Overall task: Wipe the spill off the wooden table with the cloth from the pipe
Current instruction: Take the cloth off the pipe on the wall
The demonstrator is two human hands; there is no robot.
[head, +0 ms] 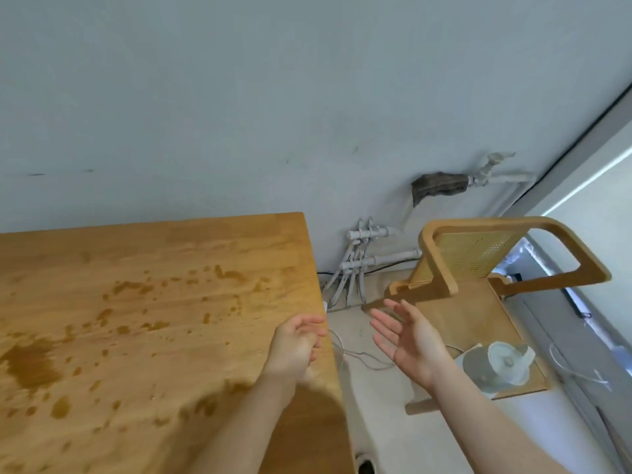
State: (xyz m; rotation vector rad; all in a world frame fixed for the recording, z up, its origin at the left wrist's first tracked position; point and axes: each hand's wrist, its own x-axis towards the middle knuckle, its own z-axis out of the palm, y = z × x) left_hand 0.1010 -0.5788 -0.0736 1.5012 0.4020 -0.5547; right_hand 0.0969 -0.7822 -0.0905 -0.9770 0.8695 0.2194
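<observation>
Table: pale wood (205,254), filling the near left; its right edge runs down toward the viewer, with a plain grey wall behind.
Spill: brown liquid (30,364), pooled thickest at the far left and scattered rightward in drops and streaks across most of the top; not yet wiped.
Left hand: over the table's right edge (295,343), fingers loosely curled, holding nothing.
Right hand: just right of the table, above the floor (407,340), palm up and fingers spread wide, holding nothing; it is the nearer of the two to the cloth.
Cloth: dark grey-brown rag (439,187), draped over the pipe on the far wall, right of the table and well apart from both hands; its left corner hangs below the rest.
Cloth feel: judged soft, limp and light, since it sags and folds over the pipe. It should lift off with little pull and bunch up in the hand; whether it is damp or dry cannot be told.
Cloth grip: best taken at the thick middle fold on top of the pipe, or by the hanging left corner, then balled into a pad for wiping.
Pipe: white, running level along the wall (502,177), with a wrapped joint just right of the cloth that could snag it, so lifting up and away looks safer than dragging sideways.
Chair: wooden, cane-backed (458,323), standing between the hands and the pipe; reaching the cloth means leaning over it.
Kettle: white and grey (496,366), on the chair seat at the near right, in the path of a low reach.
</observation>
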